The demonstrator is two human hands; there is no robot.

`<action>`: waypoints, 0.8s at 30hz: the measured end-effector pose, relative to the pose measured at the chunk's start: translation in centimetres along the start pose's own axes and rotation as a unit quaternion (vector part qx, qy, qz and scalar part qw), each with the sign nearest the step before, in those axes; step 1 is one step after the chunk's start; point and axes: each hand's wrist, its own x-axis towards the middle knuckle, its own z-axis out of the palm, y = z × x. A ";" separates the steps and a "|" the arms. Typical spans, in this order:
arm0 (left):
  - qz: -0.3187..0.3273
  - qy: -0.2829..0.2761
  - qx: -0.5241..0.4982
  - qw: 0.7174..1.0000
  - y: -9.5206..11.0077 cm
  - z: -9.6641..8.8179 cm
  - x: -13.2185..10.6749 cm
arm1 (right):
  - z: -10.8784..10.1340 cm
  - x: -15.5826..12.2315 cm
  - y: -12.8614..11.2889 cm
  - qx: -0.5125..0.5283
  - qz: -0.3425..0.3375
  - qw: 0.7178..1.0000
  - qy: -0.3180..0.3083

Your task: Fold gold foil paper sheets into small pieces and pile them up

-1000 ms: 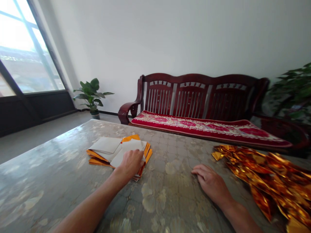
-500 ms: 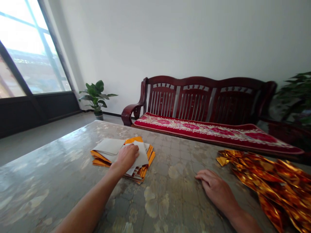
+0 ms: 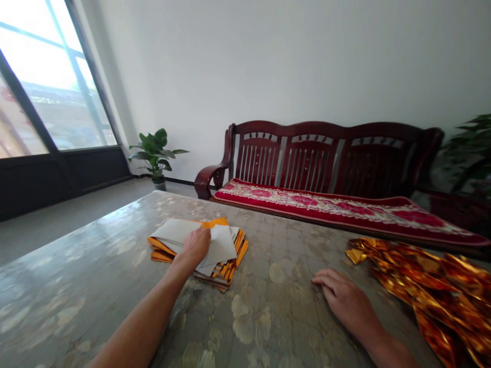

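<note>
My left hand lies on a messy stack of paper sheets, pale on top with orange edges showing below. Its fingers are curled down between a pale sheet on the right and another pale sheet on the left; the fingertips are hidden, so whatever they may hold cannot be made out. Orange paper sticks out at the back of the stack. My right hand rests on the table, fingers stretched out side by side, holding nothing. Near it, on its right, lies a heap of shiny gold-orange foil.
The table has a glossy floral cover. Behind it stands a dark red wooden bench with a red patterned seat cover. A potted plant is by the window at the left; more leaves show at the right.
My left hand has shifted a little left across the stack, uncovering more of the right pale sheet. The view has turned slightly; my right hand stays put on the table.
</note>
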 end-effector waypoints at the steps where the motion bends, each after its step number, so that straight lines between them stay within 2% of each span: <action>1: -0.002 -0.001 0.001 1.000 0.0 -0.1 0.0 | 0.0 0.0 -0.1 -0.001 0.001 1.000 0.001; 8: 0.003 0.005 -0.003 1.000 0.1 0.0 0.0 | -0.1 0.1 -0.2 0.001 0.003 1.000 0.006; 12: 0.038 0.030 -0.020 0.999 0.2 0.2 0.0 | -0.2 0.1 -0.2 0.004 0.008 1.000 0.000; 16: 0.068 0.028 -0.038 0.997 0.2 0.8 0.4 | -0.3 0.2 -0.3 0.011 0.015 1.000 -0.009; 24: 0.064 0.023 -0.050 0.996 0.1 1.1 0.4 | -0.3 0.2 -0.4 0.013 0.019 1.000 -0.007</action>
